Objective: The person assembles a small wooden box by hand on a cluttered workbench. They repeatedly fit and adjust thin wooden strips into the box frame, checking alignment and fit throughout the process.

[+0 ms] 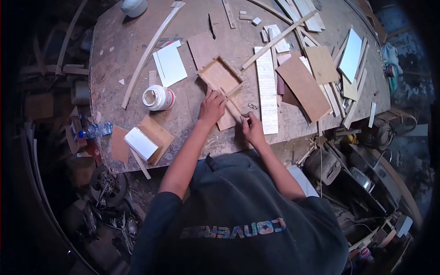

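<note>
A small, shallow wooden box [221, 76] with low walls lies on the workbench in front of me. My left hand [212, 108] is closed at its near corner, the fingertips gripping the wall there. In my right hand [254, 130] the fingers pinch the near end of a thin brown stick [233, 103]. The stick slants away to the left, its far end close to the box and my left fingertips. Below the stick rests a flat piece of thin wood [228, 122], partly covered by my left hand. A pair of scissors [253, 106] lies just beyond my right hand.
A white tub [158, 98] stands to the left, by a white panel [170, 64]. Nearer me are a white-topped block [141, 143] and brown board pieces. Strips and boards [303, 87] crowd the right side. A long curved strip [149, 57] lies at the left.
</note>
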`<state>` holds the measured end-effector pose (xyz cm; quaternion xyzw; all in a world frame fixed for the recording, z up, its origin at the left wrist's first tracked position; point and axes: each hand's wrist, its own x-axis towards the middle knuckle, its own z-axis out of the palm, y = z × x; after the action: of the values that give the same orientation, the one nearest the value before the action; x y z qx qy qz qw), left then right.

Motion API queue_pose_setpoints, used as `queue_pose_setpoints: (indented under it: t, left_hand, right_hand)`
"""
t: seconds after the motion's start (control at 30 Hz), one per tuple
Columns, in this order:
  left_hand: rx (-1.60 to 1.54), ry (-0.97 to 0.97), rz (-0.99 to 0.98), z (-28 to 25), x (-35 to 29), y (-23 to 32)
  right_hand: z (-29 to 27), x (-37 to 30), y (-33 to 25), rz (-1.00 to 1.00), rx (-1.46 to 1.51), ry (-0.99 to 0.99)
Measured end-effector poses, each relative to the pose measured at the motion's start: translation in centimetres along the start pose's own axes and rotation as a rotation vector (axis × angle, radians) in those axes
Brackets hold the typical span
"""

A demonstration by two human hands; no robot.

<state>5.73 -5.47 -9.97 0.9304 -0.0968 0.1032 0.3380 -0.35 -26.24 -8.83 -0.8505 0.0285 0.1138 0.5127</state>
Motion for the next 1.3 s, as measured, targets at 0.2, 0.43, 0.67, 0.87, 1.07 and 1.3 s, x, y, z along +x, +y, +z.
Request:
queue_pose_setpoints:
  t: [0.2, 0.43, 0.67, 0.87, 1.07, 1.3]
  left_hand:
    - [-0.117, 0.052, -0.039, 0.2, -1.0, -0.3]
    - [-0.378, 0.308, -0.581, 1.8, -3.2, 0.0]
    - [-0.458, 0.281, -0.811, 4.5, -1.8, -1.9]
    - [-0.501, 0.226, -0.811, 5.0, 0.4, -1.6]
    - [-0.375, 0.225, -0.872, 3.5, 0.8, -1.1]
    - [-0.533, 0.236, -0.836, 2.8, -2.7, -4.1]
  right_hand:
    - [-3.8, -3.1, 2.4, 0.012, 0.008, -0.062]
    - [-6.8, -8.0, 7.8, 0.259, 0.029, 0.079]
    - [-6.4, -4.1, 6.2, 0.211, -0.117, 0.246]
    - [-5.6, -1.4, 6.7, 0.137, -0.153, 0.258]
    - [-5.0, -1.1, 7.7, 0.157, -0.120, 0.257]
    - [-3.8, 0.3, 8.9, 0.199, 0.030, 0.207]
